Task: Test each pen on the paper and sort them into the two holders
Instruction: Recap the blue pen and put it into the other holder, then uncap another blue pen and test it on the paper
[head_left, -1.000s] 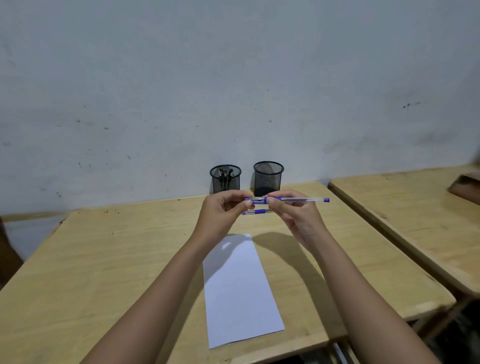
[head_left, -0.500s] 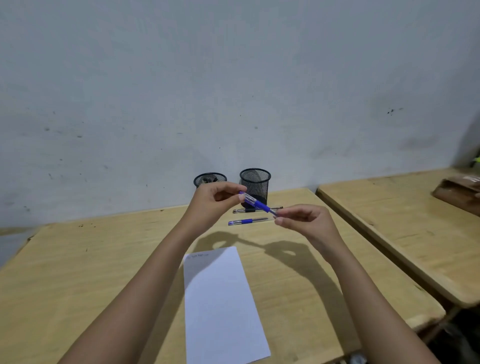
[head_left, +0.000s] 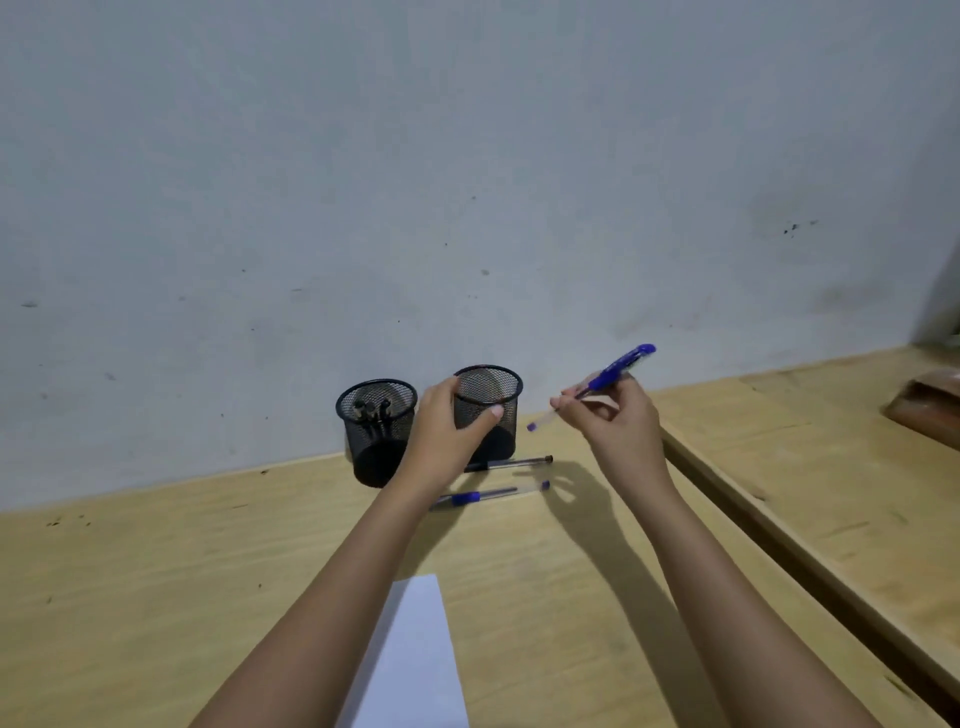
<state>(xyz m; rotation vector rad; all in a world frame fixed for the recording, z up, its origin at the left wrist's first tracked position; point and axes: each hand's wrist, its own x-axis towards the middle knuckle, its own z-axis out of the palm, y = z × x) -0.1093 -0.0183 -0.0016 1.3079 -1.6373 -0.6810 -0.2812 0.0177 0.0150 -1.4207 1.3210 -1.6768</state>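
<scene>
The left hand (head_left: 447, 431), which had pinched the blue pen (head_left: 597, 384) a moment earlier, now gripped the right holder (head_left: 493, 395) on the table (head_left: 156, 597). The right hand (head_left: 618, 421) alone pinched the pen, raised beside it.

I hold a blue pen (head_left: 597, 385) tilted in my right hand (head_left: 618, 426). My left hand (head_left: 447, 431) grips the right mesh holder (head_left: 493, 389); left holder (head_left: 376, 431) contains pens. Two pens (head_left: 498, 478) lie flat before them; paper (head_left: 410, 660) nearest me.
</scene>
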